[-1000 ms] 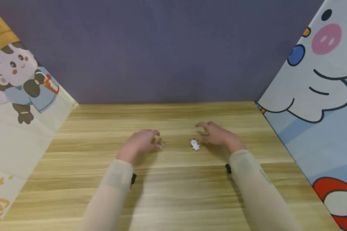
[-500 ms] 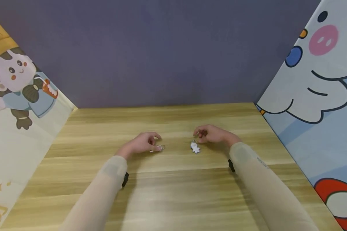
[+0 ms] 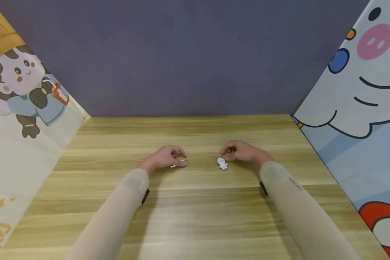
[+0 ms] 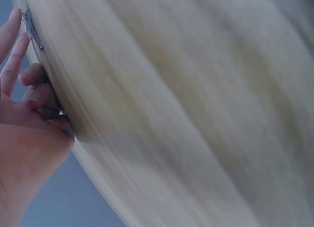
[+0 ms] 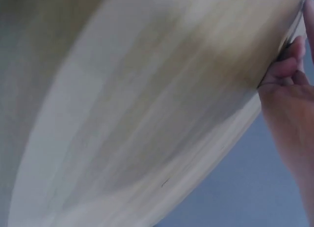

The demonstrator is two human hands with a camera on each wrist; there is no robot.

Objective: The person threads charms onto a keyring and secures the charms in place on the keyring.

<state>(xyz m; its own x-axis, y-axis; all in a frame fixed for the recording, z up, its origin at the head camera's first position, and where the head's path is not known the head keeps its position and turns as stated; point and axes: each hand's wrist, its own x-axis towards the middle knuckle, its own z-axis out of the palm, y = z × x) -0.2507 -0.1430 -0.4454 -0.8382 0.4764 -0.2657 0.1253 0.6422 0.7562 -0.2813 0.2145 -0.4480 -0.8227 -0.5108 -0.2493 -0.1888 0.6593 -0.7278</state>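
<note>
A small key ring with a flat metal piece (image 3: 173,166) lies on the wooden table under my left hand (image 3: 164,157). The left thumb overlaps it, and the index fingertip is curved just beyond, with a gap between the two. In the left wrist view, the metal piece (image 4: 32,31) shows at the left fingertips. A white figure-shaped charm (image 3: 222,164) with a small metal fitting lies right of centre. My right hand (image 3: 242,151) is beside it, thumb and index fingertips right at its top end. The right wrist view shows the right hand (image 5: 287,89) only partly.
The pale wood-grain table (image 3: 195,209) extends around both hands. A dark back panel (image 3: 188,57) rises behind it. Cartoon-printed side panels stand at left (image 3: 35,115) and right (image 3: 360,119).
The left index finger has lowered toward the thumb at the key ring. The right thumb and index finger have drawn in to the charm's top. Key ring and charm stay in place.
</note>
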